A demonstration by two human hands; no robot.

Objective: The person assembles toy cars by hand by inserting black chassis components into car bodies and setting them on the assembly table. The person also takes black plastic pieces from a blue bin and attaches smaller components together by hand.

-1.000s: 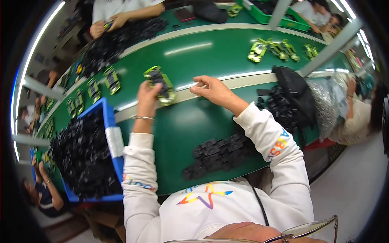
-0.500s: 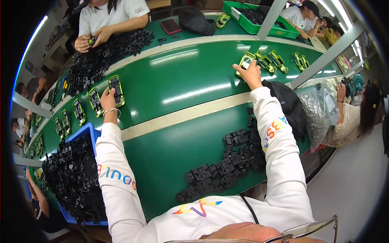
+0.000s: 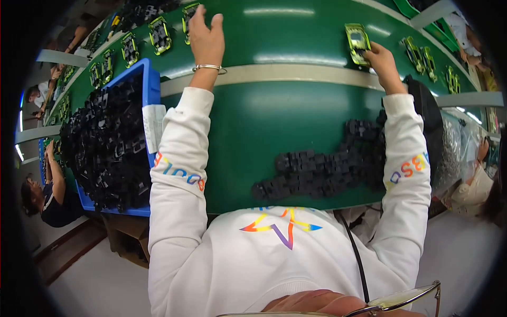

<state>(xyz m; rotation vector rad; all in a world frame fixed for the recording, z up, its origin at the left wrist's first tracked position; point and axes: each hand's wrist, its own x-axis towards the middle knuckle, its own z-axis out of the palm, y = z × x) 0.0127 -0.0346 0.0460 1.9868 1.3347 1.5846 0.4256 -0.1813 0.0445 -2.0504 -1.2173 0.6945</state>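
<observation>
My right hand (image 3: pixel 383 62) grips the lower right corner of a yellow-green toy car shell (image 3: pixel 357 38) over the green belt. Thumb and fingers of my left hand (image 3: pixel 207 43) are spread, holding nothing; a bracelet circles that wrist. Just behind its fingers lies a yellow-green toy car frame with black parts (image 3: pixel 187 24), partly hidden by the hand. More such filled frames, one being this car frame (image 3: pixel 159 36), stand in a row to the left. To the right of my right hand lie several yellow-green car shells (image 3: pixel 413 54).
A blue bin (image 3: pixel 152 84) heaped with black plastic parts (image 3: pixel 108 142) stands at my left. Black parts (image 3: pixel 317 168) lie in a pile on the green table before me. A black bag (image 3: pixel 426 113) sits beside my right forearm. Grey posts (image 3: pixel 470 100) rise at both sides; other people work nearby.
My view has tilted down toward my body. My left hand has let go of the filled car frame and lifted off. The right hand has brought its shell nearer, away from the other shells.
</observation>
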